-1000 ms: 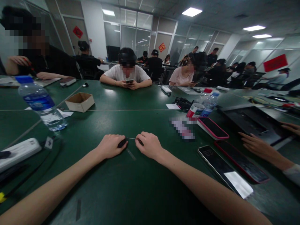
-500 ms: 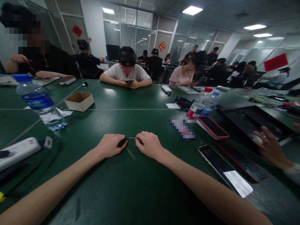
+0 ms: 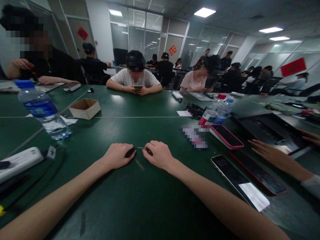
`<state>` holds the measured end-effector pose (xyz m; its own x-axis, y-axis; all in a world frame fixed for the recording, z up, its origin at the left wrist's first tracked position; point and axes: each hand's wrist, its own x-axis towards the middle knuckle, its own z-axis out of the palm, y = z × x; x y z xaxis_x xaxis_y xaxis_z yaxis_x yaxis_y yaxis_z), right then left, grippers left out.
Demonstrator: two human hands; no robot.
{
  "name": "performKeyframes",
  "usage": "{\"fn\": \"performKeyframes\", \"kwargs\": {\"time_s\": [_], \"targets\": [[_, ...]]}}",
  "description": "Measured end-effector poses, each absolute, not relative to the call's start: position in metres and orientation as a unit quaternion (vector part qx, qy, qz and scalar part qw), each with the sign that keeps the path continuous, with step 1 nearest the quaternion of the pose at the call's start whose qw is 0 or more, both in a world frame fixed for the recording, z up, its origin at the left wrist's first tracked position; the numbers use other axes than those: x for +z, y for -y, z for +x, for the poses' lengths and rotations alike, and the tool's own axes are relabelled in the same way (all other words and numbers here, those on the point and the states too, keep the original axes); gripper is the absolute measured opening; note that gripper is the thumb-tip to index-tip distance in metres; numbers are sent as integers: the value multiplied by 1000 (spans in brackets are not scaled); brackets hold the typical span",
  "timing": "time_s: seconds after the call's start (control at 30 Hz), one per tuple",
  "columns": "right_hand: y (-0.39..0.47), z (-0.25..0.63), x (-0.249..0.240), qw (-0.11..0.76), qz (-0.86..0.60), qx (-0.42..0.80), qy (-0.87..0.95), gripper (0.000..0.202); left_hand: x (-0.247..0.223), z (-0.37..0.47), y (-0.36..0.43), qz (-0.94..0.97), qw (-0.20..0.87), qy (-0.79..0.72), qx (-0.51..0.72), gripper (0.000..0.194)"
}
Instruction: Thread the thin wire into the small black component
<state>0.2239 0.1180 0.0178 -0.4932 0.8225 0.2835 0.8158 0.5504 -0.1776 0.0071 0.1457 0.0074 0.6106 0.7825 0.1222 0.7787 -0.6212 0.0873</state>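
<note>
My left hand [image 3: 117, 156] rests on the green table with its fingers closed around a small black piece [image 3: 129, 153]. My right hand [image 3: 160, 155] lies opposite, its fingers curled over another small dark piece [image 3: 149, 152]. Between the two hands runs a thin metallic rod [image 3: 140, 147] that seems to join the pieces; the fingers cover most of them, so their kind does not show. On the tabletop just below the gap is a pale narrow strip [image 3: 139, 164].
A water bottle [image 3: 43, 108], an open cardboard box [image 3: 85, 108] and a white power strip [image 3: 22, 163] are on the left. To the right lie several phones, including a black one [image 3: 232, 176], and a black tray [image 3: 267, 128] with another person's hand [image 3: 277, 156] beside it.
My hands and what they hold stay almost in place. At the right, the other person's hand has turned and lowered, and a second hand has come further into view.
</note>
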Motion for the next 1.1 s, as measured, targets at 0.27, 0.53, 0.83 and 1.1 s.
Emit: {"fn": "performKeyframes", "kwargs": {"time_s": [0.27, 0.53, 0.83, 1.1], "targets": [[-116, 222, 20, 163, -479, -7, 862, 40, 6, 7, -147, 897, 13, -437, 69, 36], [-118, 223, 17, 167, -479, -14, 862, 36, 11, 9, -145, 894, 10, -444, 66, 35], [-116, 224, 17, 167, -467, -19, 868, 37, 11, 10, -143, 896, -1, -439, 69, 35], [-118, 224, 15, 175, -463, -20, 868, 38, 10, 9, -145, 898, 9, -435, 72, 34]]}}
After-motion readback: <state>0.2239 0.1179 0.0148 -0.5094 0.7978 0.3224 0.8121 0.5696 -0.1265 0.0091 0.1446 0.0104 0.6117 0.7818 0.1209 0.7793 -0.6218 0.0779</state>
